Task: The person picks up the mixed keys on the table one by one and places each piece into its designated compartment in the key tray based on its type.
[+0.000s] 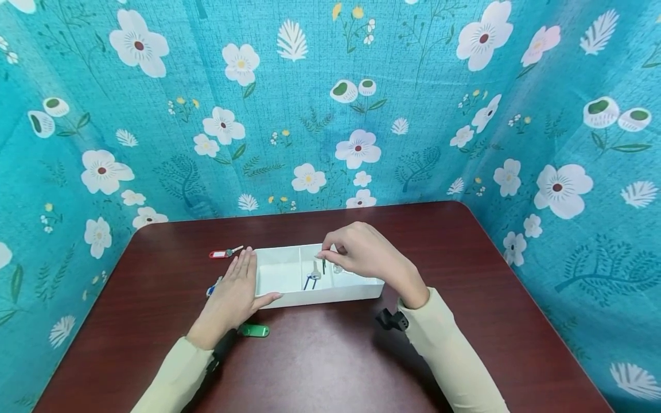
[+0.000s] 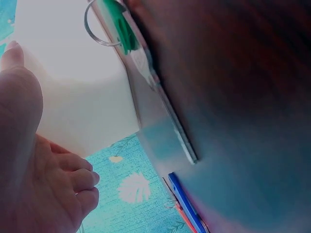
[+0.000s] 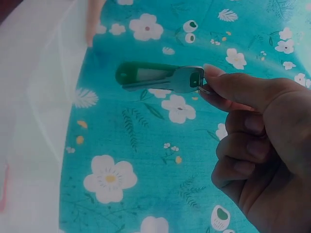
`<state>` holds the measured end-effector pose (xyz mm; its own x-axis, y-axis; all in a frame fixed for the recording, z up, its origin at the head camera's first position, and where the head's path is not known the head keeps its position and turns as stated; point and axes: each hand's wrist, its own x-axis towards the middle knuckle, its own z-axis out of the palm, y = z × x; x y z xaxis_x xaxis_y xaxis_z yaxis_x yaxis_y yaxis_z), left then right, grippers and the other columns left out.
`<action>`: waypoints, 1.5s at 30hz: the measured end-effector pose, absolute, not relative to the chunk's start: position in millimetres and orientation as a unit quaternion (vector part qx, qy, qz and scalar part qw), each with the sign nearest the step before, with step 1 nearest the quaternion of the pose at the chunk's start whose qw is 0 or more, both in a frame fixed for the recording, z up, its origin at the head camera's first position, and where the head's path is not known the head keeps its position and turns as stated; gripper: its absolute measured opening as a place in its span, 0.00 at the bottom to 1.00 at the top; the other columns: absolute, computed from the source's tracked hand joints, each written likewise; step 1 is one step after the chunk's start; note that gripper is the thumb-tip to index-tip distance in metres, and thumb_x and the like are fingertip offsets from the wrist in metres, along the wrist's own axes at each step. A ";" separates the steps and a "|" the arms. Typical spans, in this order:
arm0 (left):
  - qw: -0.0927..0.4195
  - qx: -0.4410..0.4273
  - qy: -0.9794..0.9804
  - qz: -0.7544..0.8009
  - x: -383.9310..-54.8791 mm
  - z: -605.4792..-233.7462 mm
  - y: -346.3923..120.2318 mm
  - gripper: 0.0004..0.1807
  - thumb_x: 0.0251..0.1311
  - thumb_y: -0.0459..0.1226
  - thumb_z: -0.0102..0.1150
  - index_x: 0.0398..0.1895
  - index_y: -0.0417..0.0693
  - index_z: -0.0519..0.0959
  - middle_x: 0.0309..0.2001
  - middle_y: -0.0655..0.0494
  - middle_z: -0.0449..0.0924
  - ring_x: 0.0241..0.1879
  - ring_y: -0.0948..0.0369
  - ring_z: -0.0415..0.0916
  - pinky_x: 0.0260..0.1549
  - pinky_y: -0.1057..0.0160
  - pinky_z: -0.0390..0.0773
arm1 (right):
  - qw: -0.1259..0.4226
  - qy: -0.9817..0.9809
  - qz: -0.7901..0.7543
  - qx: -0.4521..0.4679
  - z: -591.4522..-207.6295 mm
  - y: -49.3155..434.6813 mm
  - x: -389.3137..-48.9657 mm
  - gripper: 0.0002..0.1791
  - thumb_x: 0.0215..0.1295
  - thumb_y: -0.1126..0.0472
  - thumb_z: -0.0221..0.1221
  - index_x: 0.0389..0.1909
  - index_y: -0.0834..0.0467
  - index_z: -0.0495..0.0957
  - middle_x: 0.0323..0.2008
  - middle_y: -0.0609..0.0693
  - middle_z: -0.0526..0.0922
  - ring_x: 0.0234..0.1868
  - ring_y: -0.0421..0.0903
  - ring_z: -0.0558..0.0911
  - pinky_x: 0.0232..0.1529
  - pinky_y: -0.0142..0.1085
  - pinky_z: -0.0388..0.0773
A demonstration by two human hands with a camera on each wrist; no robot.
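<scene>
My right hand pinches the ring of a key with a green tag between thumb and index finger. Key and tag dangle over the middle compartment of a white divided tray. Inside that compartment lies a key with a blue tag. My left hand has straight fingers along the tray's left end, its thumb over the front rim. By the left wrist, another green key tag lies on the table; the left wrist view shows its ring and long key.
A red tag with a key lies on the dark wooden table behind the left hand. A blue tag shows partly beside that hand. Something clear and shiny sits in the tray's right compartment. A floral teal curtain surrounds the table.
</scene>
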<state>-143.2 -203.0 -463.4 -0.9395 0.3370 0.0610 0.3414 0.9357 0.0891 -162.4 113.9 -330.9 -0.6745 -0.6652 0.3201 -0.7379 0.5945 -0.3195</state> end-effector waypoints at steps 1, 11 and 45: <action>0.023 -0.172 -0.984 -0.049 -143.0 -463.5 -203.3 0.64 0.65 0.73 0.52 0.82 0.29 0.49 0.83 0.32 0.50 0.84 0.36 0.49 0.80 0.41 0.58 | 0.083 -0.888 0.217 0.397 -329.4 112.2 -163.2 0.06 0.70 0.53 0.69 0.35 0.49 0.90 0.15 0.38 0.76 0.16 0.30 0.66 0.22 0.27 0.66; 0.037 -0.175 -0.983 -0.049 -143.0 -466.0 -204.2 0.64 0.65 0.72 0.53 0.82 0.28 0.50 0.83 0.31 0.51 0.83 0.36 0.51 0.80 0.40 0.60 | 0.059 -0.885 0.220 0.406 -318.7 95.9 -168.6 0.09 0.73 0.52 0.66 0.36 0.52 0.91 0.17 0.38 0.80 0.15 0.30 0.70 0.23 0.28 0.67; 0.038 -0.178 -0.981 -0.061 -141.1 -465.3 -205.5 0.62 0.65 0.70 0.57 0.81 0.27 0.52 0.82 0.30 0.53 0.82 0.35 0.53 0.78 0.39 0.62 | 0.032 -0.890 0.193 0.413 -321.8 41.6 -185.5 0.07 0.71 0.53 0.68 0.37 0.51 0.91 0.23 0.41 0.86 0.21 0.35 0.75 0.27 0.27 0.72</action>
